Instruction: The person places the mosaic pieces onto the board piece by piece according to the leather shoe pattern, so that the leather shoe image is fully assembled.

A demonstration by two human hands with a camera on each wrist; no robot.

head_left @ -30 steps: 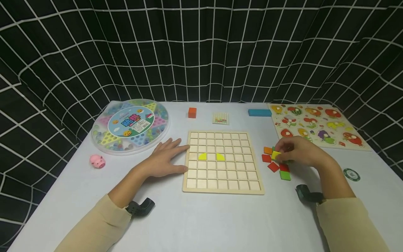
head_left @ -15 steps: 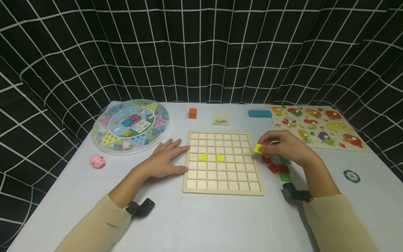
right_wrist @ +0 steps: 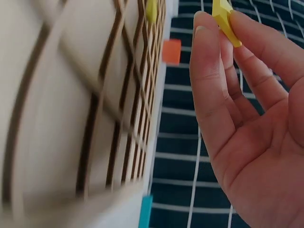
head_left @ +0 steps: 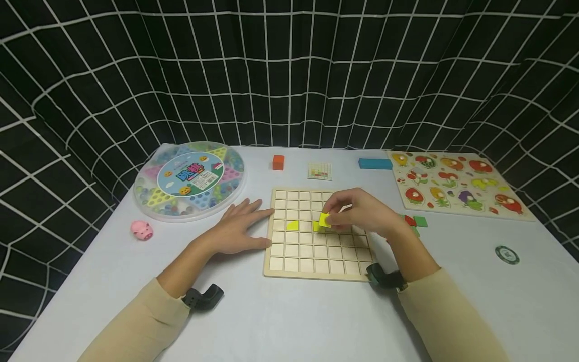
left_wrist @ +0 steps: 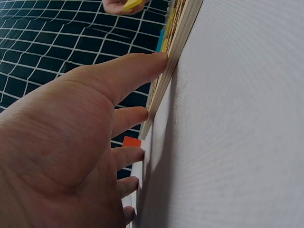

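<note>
A wooden grid board (head_left: 291,264) lies flat at the middle of the table. My right hand (head_left: 362,211) is above its right half and pinches a yellow square tile (head_left: 324,220) between thumb and fingers; the right wrist view shows this yellow tile (right_wrist: 225,21) edge-on, off the board. Two yellow quarter-round pieces lie in the grid: the left piece (head_left: 292,225) shows whole, the right piece (head_left: 315,226) is partly hidden behind the held tile. My left hand (head_left: 237,229) is spread at the board's left edge. In the left wrist view its thumb and index finger touch the board's side (left_wrist: 161,90).
Right of the board lie red and green tiles (head_left: 420,221), partly hidden by my right arm. Farther back are a round marble game (head_left: 190,181), an orange cube (head_left: 278,162), a pattern card (head_left: 319,171), a blue block (head_left: 375,164) and a fruit puzzle (head_left: 461,186). A pink pig (head_left: 142,230) stands left.
My right hand has picked the yellow tile from the loose tiles and carried it left over the board. My left hand stays at the board's edge.
</note>
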